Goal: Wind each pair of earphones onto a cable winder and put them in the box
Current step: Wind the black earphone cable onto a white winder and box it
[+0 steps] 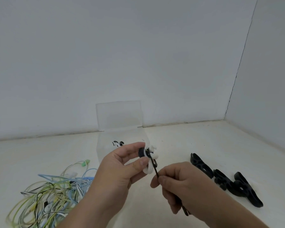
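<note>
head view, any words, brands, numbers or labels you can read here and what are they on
None: no text is readable in this view.
The clear box, the white cable winder held by the left hand, the black cable pinched by the right hand, the spare black cable winders and the earphone tangle show no print or label.

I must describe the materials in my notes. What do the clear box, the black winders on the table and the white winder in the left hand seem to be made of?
Box: apparently hard clear plastic; its lid is see-through. Black winders: probably rubber or silicone, matte; no glare, rounded cut-outs. White winder, held by the left hand: likely the same soft material, matte; rounded lobes.
</note>
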A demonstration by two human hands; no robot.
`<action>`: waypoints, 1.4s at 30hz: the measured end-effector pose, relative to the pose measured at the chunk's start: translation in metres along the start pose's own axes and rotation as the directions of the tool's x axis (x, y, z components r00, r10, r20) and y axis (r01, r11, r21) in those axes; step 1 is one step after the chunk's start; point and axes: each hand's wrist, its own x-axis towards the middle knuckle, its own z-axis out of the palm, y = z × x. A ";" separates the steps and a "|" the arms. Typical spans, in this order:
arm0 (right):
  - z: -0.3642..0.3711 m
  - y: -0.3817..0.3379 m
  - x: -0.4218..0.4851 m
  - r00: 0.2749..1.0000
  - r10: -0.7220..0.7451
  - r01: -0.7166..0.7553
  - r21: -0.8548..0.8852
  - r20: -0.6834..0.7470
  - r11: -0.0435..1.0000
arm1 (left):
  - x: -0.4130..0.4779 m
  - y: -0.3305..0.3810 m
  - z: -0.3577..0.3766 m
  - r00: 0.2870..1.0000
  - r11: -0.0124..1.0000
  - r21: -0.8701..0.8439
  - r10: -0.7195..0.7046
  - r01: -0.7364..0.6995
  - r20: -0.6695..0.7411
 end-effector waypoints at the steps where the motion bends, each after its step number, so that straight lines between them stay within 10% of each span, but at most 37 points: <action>1: -0.002 0.000 -0.001 0.999 0.039 -0.039 0.003 -0.021 0.999 | 0.000 0.001 -0.001 1.000 1.000 -0.012 -0.010 0.010 0.017; 10: -0.015 0.002 0.000 0.964 0.143 -0.048 0.382 -0.226 0.923 | -0.005 0.007 -0.005 0.959 0.943 0.333 -0.092 -0.002 0.267; 17: -0.009 -0.002 -0.003 0.967 -0.018 0.068 0.188 -0.254 0.980 | -0.003 0.003 0.000 0.976 0.780 0.610 0.001 -0.137 0.218; 24: -0.003 0.001 -0.003 0.949 -0.221 0.177 -0.196 -0.226 0.964 | -0.004 0.005 0.001 0.978 0.775 0.616 0.008 -0.138 0.209; 36: -0.005 0.002 0.002 0.951 0.058 0.075 0.411 -0.302 0.908 | -0.006 0.007 0.002 0.975 0.784 0.619 -0.107 -0.039 0.197; 42: -0.002 -0.004 -0.004 0.971 -0.107 0.139 0.143 -0.213 0.980 | -0.006 0.002 0.003 0.988 0.820 0.572 -0.069 -0.022 0.137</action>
